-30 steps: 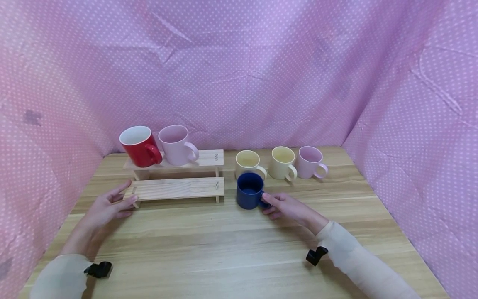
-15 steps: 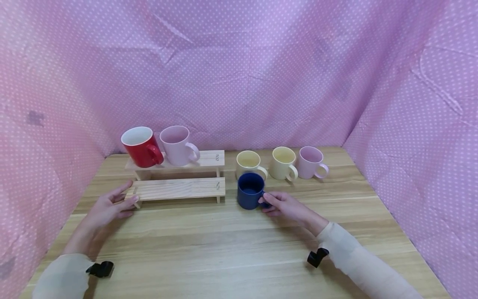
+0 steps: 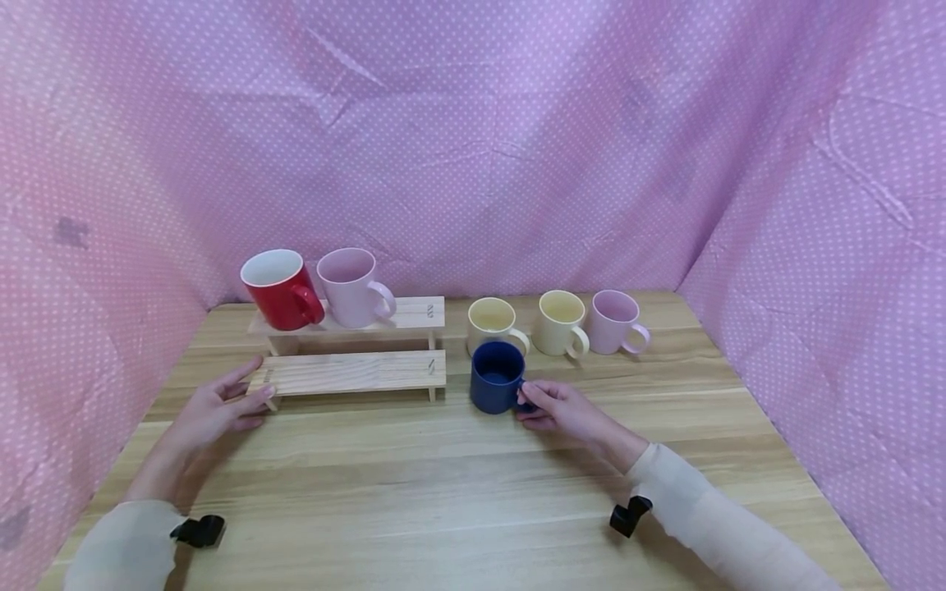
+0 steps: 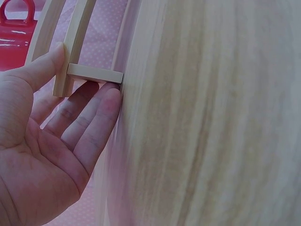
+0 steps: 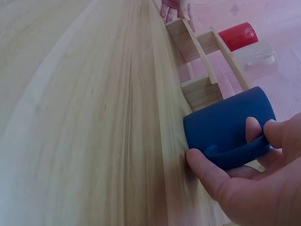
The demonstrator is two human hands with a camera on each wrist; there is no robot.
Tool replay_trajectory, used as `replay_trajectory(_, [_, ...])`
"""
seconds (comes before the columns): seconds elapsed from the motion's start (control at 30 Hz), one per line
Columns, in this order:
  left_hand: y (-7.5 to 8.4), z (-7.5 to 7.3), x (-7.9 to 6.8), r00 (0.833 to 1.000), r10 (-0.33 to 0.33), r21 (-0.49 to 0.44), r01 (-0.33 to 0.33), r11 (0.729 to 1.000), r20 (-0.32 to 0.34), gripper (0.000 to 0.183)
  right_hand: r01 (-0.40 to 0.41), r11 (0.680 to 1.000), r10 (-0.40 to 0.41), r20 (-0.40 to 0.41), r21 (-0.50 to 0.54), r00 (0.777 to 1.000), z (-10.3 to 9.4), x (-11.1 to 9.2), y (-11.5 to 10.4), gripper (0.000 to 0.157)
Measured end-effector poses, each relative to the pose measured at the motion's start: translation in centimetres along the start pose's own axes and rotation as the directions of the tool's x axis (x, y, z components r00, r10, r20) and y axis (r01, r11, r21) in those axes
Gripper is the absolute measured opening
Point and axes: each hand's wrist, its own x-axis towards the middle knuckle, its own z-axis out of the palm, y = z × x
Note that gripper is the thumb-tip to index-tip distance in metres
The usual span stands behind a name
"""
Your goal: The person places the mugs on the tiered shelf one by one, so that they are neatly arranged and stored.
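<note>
In the head view a navy blue mug [image 3: 497, 379] stands upright on the wooden table. My right hand [image 3: 565, 410] holds its handle, and in the right wrist view the thumb and fingers pinch that handle [image 5: 237, 154]. My left hand [image 3: 214, 408] grips the left end of the front step of a two-step wooden stand [image 3: 355, 373]. The left wrist view has the thumb [image 4: 44, 66] against the board's edge, with the other fingers beside the short leg [image 4: 96, 74]. On the back step sit a red mug [image 3: 277, 295] with a white inside and a pale pink mug [image 3: 346, 291].
Behind the blue mug is a yellow mug [image 3: 484, 324], partly hidden by it. Another yellow mug [image 3: 554, 328] and a pink mug [image 3: 608, 328] stand to its right. Pink dotted cloth [image 3: 473, 148] hangs behind the table [image 3: 414, 492] and along its sides.
The right hand's fingers have drawn in slightly around the blue mug's handle. The mugs, the stand and the left hand stay practically where they were.
</note>
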Motion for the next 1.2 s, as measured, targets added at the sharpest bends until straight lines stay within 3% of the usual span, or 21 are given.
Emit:
replay_trajectory(0.33, [0.1,0.1,0.2,1.0,0.009,-0.013,-0.009,1.0,0.003,0.084,-0.014,0.999,0.014,0.003,0.038,1.0,0.0,-0.5,-0.7,0.035])
replay_trajectory(0.7, [0.2,0.2,-0.1,1.0,0.007,-0.003,-0.007,1.0,-0.008,0.086,0.112,0.982,-0.118,0.035,0.151,0.992,0.2,0.0,-6.6,0.03])
replay_trajectory(0.93, [0.0,0.2,-0.2,1.0,-0.003,-0.012,0.003,1.0,-0.003,0.086,0.141,0.978,-0.147,0.031,0.152,0.989,1.2,1.6,-10.1,0.03])
replay_trajectory(1.2, [0.2,0.1,-0.1,1.0,0.003,-0.006,-0.003,1.0,-0.003,0.086,0.126,0.984,-0.135,0.061,0.127,0.989,3.0,4.7,-12.3,0.031])
